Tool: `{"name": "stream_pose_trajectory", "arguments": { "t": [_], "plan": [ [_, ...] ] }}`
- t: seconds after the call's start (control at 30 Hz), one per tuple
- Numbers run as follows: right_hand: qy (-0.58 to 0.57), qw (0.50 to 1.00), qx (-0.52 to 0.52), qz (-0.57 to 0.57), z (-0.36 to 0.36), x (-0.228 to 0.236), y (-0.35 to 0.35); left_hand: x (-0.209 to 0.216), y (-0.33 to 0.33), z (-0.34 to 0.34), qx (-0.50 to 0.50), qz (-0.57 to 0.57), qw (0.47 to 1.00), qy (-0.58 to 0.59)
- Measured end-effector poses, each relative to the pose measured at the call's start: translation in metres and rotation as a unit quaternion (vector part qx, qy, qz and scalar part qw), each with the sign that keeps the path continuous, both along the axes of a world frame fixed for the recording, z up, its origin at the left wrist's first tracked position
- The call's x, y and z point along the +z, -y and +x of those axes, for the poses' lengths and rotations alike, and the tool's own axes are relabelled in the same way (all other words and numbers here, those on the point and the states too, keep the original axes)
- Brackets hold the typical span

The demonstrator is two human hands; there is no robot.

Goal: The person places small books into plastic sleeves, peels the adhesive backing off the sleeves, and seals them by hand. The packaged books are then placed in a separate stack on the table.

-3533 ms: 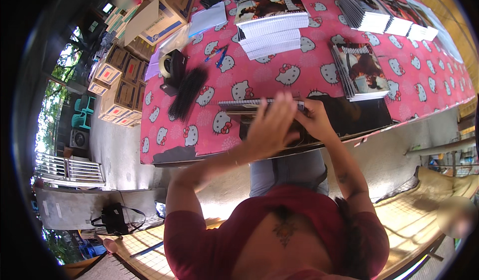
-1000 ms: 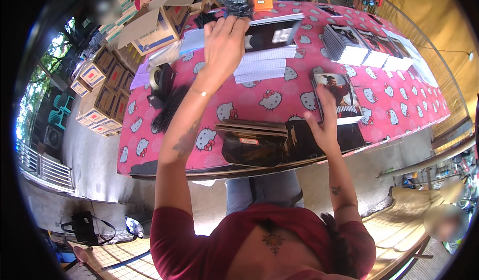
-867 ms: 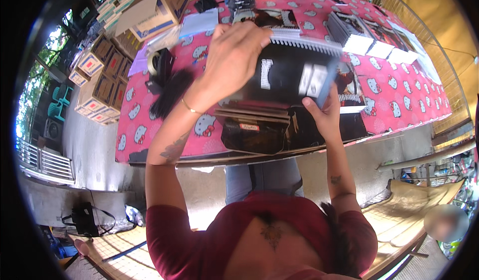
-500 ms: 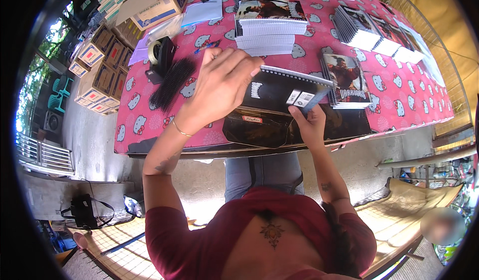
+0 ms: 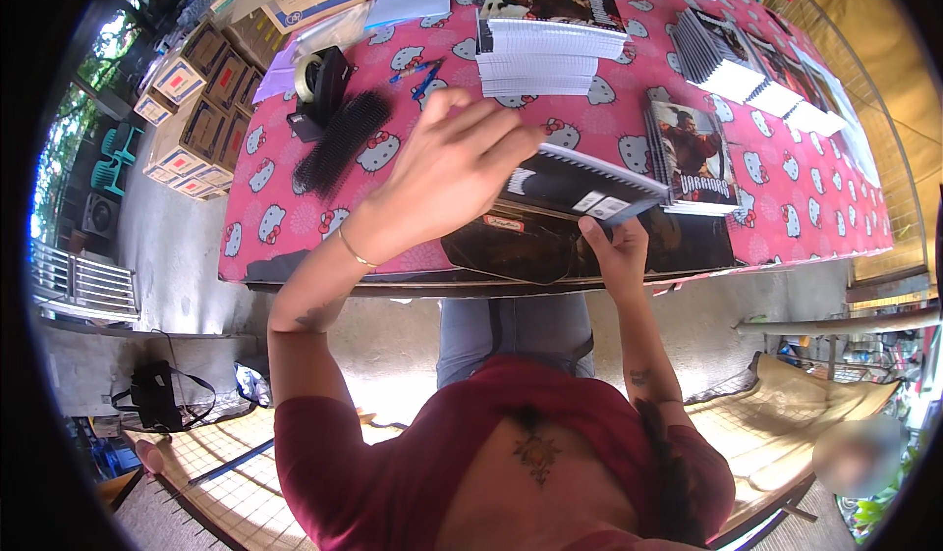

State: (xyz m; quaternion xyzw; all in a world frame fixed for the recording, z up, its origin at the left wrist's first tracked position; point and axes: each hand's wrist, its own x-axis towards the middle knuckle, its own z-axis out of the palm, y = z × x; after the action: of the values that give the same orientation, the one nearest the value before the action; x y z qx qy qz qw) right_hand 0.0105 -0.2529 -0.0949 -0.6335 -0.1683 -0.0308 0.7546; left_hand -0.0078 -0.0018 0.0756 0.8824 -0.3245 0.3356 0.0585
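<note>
Gripping a black spiral notebook (image 5: 565,186) together, the left hand (image 5: 460,166) arches higher, the right hand (image 5: 622,254) lower.

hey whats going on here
Someone at a pink table holds a black-backed spiral notebook tilted, left hand at its left end and right hand at its lower right corner. A low stack of notebooks sits to the right, a taller stack farther back, and a tape dispenser off to the left.
</note>
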Motion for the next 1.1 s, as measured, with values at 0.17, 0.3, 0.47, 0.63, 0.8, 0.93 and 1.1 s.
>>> {"name": "stream_pose_trajectory", "arguments": {
  "t": [0.17, 0.3, 0.47, 0.63, 0.8, 0.93, 1.1],
  "plan": [
    [0.048, 0.996, 0.051, -0.047, -0.004, 0.001, -0.017, -0.087, -0.015, -0.035, 0.123, -0.017, 0.992, -0.007],
    [0.081, 0.996, 0.019, -0.045, -0.001, -0.007, -0.035, -0.142, -0.022, -0.044, 0.179, -0.483, 0.841, -0.168],
    [0.032, 0.996, 0.044, -0.073, 0.008, -0.016, -0.03, -0.167, -0.003, -0.05, 0.059, -0.684, 0.69, -0.231],
    [0.055, 0.996, 0.045, -0.056, 0.023, -0.017, 0.002, -0.159, -0.099, 0.017, 0.349, -0.36, 0.843, -0.194],
    [0.04, 0.996, 0.073, -0.021, 0.025, 0.0, -0.008, -0.212, -0.209, 0.06, 0.508, -0.018, 0.861, -0.028],
    [0.315, 0.911, -0.161, -0.214, 0.014, 0.053, -0.004, -0.2, -0.177, 0.068, 0.488, -0.045, 0.872, -0.001],
    [0.462, 0.825, -0.06, -0.319, -0.009, 0.114, -0.074, -0.201, -0.183, 0.061, 0.457, -0.025, 0.888, 0.043]
  ]
}}
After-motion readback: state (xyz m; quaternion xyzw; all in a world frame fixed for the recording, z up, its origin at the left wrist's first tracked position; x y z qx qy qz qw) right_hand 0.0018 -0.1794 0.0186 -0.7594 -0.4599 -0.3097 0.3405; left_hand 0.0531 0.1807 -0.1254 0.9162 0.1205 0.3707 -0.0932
